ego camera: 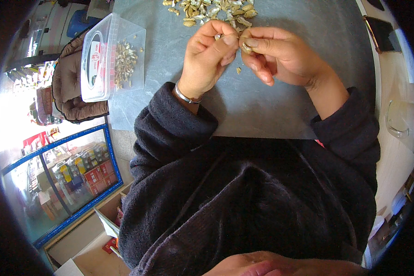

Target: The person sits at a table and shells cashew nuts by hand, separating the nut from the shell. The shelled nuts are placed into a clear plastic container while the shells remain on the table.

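Note:
My left hand (210, 55), with a metal bracelet (186, 96) at the wrist, pinches a small pale piece, perhaps a peanut part, between thumb and forefinger. Beside it, my right hand (279, 51) holds a piece of peanut shell (247, 48) under its thumb. The fingertips of both hands nearly meet above the grey tabletop. Just beyond them lies a heap of peanut shells and whole peanuts (210, 10). A small shell fragment (238, 70) rests on the table below the fingers.
On the left of the table stands a clear plastic container (141, 69) with small tan pieces showing inside. A brown cushioned chair (67, 76) is behind it. A blue-edged glass display case (114, 151) stands at lower left. A dark phone-like object (384, 34) and a glass cup (396, 119) are at right.

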Available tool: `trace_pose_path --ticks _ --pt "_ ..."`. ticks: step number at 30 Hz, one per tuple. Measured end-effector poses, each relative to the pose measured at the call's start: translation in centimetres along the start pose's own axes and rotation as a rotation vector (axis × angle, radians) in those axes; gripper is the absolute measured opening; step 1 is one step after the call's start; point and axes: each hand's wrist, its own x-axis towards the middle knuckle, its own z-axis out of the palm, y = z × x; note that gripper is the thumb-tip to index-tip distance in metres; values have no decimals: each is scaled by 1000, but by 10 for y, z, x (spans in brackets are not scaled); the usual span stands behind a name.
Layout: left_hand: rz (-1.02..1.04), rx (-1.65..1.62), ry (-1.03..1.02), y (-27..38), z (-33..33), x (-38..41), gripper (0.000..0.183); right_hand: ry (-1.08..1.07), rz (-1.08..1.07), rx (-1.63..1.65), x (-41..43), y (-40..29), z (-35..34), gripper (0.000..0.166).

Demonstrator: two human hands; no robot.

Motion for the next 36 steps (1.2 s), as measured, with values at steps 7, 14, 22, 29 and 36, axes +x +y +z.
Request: trace_pose_path --ticks 7,14,22,29,36 --pt "-107 -232 4 -3 -2 3 14 106 -126 41 3 4 1 20" --pt "-103 -145 34 -2 6 2 4 94 -148 18 4 5 -5 20" --pt "69 199 4 -4 6 -1 17 101 -89 13 4 4 0 24" --pt "154 266 -30 -4 3 -3 12 81 -136 -1 4 6 -1 24" --pt "238 308 18 -6 5 -5 13 19 -210 -110 3 6 -3 19"
